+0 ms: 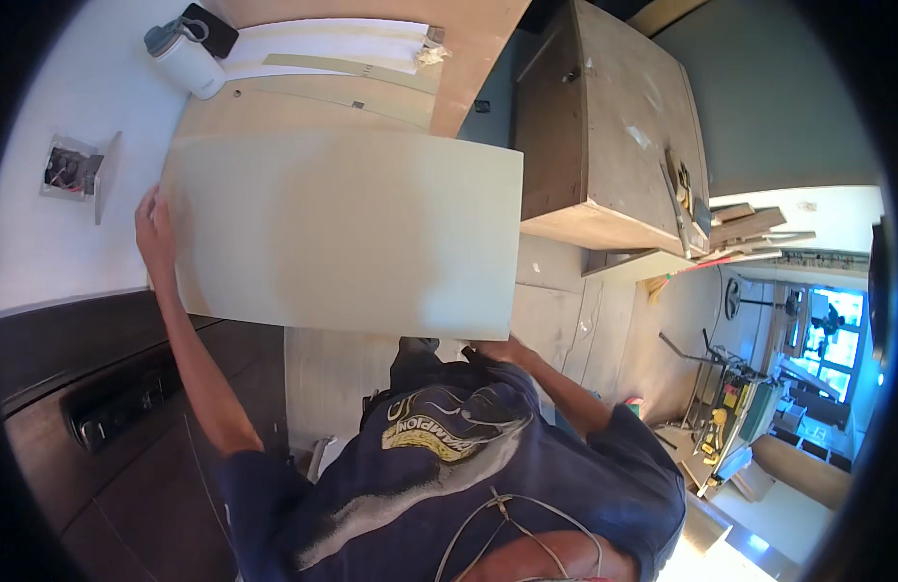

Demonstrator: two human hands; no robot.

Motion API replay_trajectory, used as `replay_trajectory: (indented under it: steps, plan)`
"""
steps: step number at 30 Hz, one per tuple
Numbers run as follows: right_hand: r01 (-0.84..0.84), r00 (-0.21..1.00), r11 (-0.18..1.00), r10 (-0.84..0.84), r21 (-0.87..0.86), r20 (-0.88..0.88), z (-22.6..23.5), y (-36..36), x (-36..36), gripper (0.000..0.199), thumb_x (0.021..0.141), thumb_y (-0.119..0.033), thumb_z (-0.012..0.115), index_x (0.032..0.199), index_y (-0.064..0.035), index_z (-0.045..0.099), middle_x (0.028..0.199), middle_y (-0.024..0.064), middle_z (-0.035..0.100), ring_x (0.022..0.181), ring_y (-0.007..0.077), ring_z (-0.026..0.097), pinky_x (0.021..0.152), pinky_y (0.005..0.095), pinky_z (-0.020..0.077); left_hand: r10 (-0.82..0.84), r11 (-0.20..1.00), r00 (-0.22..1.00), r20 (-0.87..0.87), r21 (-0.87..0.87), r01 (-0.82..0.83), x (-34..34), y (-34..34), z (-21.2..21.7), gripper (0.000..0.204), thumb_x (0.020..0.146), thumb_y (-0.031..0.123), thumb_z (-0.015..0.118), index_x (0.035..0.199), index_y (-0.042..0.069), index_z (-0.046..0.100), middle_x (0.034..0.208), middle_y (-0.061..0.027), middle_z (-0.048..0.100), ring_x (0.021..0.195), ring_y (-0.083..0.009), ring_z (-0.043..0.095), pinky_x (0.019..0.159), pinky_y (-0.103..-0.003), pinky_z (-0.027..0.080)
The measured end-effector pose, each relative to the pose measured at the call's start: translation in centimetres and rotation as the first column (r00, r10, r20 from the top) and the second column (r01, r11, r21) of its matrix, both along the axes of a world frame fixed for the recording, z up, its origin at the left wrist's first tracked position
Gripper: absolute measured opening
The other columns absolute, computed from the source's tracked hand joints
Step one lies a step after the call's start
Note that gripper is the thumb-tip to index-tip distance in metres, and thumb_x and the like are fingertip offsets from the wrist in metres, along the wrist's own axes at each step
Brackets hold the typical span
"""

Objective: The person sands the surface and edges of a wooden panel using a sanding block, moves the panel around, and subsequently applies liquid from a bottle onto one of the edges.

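Observation:
A large pale rectangular panel (342,233) lies in front of me, covering part of a light wooden surface. My left hand (156,233) grips its left edge, fingers bent round the edge. Close to the panel's near right corner is my right hand (504,351), just below the near edge by my waist. Its fingers are mostly hidden, and a small dark item shows beside them that I cannot make out. Past the panel's far edge lie a narrow pale strip (347,66) and a white sheet (264,47).
A white bottle (189,66) and a black phone (212,31) stand at the far left. An open wall box (70,170) shows wires. To the right are a wooden cabinet (604,126), stacked boards (745,225) and a cart with tools (725,417). Dark drawers (119,407) lie lower left.

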State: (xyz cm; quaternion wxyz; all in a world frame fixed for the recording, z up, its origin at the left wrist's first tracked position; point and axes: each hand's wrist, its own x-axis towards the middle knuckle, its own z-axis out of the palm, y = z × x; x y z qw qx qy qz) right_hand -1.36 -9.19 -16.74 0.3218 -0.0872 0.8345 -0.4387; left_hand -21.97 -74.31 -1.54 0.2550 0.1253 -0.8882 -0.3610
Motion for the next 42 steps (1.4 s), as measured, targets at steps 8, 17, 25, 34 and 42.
replay_trajectory:
  steps: [8, 17, 25, 34, 42]
  plan:
    - [0.681, 0.726, 0.578, -0.614, -0.449, 0.310, 8.9, 2.4, -17.6, 0.081, 0.103, -0.068, 0.036, 0.153, -0.0039, 0.039, 0.121, 0.0106, 0.061, 0.109, 0.0187, 0.060, 0.093, 0.0378, 0.0488, 0.647, 0.569, 0.756, 0.100, 0.597, -0.566, 24.3, 10.3, -5.4, 0.047, 0.102, 0.033, 0.061, 0.135, 0.000, 0.055, 0.118, -0.0107, 0.059, 0.098, -0.0201, 0.061, 0.090, -0.033, 0.051]
    - [0.635, 0.762, 0.366, -0.441, -0.680, 0.475, 14.0, -5.9, -17.2, 0.057, 0.108, -0.043, 0.044, 0.139, 0.0046, 0.051, 0.127, 0.0164, 0.064, 0.107, 0.0248, 0.067, 0.093, 0.0371, 0.0569, 0.352, 0.501, 0.909, 0.224, 0.775, -0.385, 20.1, 17.2, -5.1, 0.033, 0.105, 0.030, 0.059, 0.125, 0.005, 0.053, 0.099, -0.0028, 0.061, 0.086, -0.0124, 0.059, 0.074, -0.028, 0.050]
    - [0.655, 0.722, 0.337, -0.542, -0.676, 0.429, 11.4, -9.9, -16.4, 0.057, 0.110, -0.044, 0.039, 0.141, 0.0022, 0.050, 0.132, 0.0176, 0.062, 0.114, 0.0245, 0.066, 0.098, 0.0373, 0.0550, 0.413, 0.477, 0.895, 0.170, 0.797, -0.372, 18.7, 11.8, -5.7, 0.029, 0.104, 0.022, 0.062, 0.124, 0.004, 0.053, 0.092, -0.0026, 0.061, 0.079, -0.0101, 0.058, 0.071, -0.025, 0.050]
    - [0.784, 0.607, 0.161, -0.399, -0.599, 0.687, 8.2, -10.2, -17.5, 0.066, 0.109, -0.058, 0.032, 0.141, -0.0041, 0.054, 0.130, 0.0103, 0.064, 0.114, 0.0231, 0.064, 0.098, 0.0375, 0.0526, 0.561, 0.591, 0.822, 0.102, 0.645, -0.484, 16.8, 11.9, -6.8, 0.030, 0.103, 0.020, 0.060, 0.123, 0.000, 0.052, 0.092, -0.0040, 0.062, 0.078, -0.0113, 0.058, 0.067, -0.026, 0.049]
    - [0.578, 0.809, 0.675, -0.397, -0.459, 0.433, -0.8, 2.2, -11.1, 0.049, 0.106, -0.050, 0.049, 0.134, -0.0104, 0.057, 0.104, 0.0050, 0.065, 0.087, 0.0138, 0.066, 0.077, 0.0315, 0.0538, 0.529, 0.415, 0.827, 0.194, 0.791, -0.450, 20.5, 16.7, -8.4, 0.030, 0.105, 0.023, 0.056, 0.126, 0.001, 0.055, 0.096, -0.0079, 0.062, 0.080, -0.0179, 0.061, 0.077, -0.030, 0.054]
